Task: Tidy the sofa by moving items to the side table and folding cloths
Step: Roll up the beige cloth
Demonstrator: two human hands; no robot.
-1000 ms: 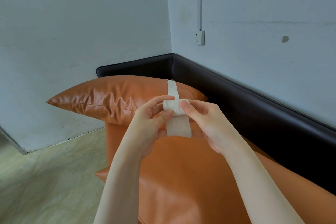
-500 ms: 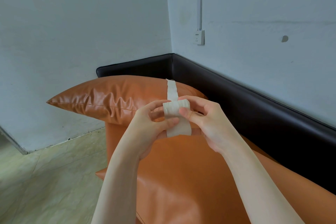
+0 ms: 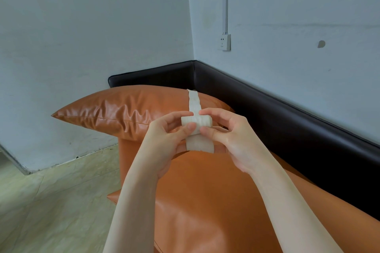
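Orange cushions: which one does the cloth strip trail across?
The far cushion by the black backrest; the cloth strip crosses it. The near cushion lies under the forearms.

The orange leather sofa (image 3: 216,201) has a black padded back. At its far end an orange leather cushion (image 3: 127,109) lies on it. A white ribbed cloth strip (image 3: 193,101) lies across the cushion.

Both hands' fingers (image 3: 207,112) pinch a white cloth strip (image 3: 196,123). Beyond the fingers, it trails over an orange cushion (image 3: 123,109).

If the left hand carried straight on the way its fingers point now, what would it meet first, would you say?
The left hand points right, pinching the white cloth strip. Straight on, it would probably meet the right hand first, which grips the same roll opposite; depth is unclear.
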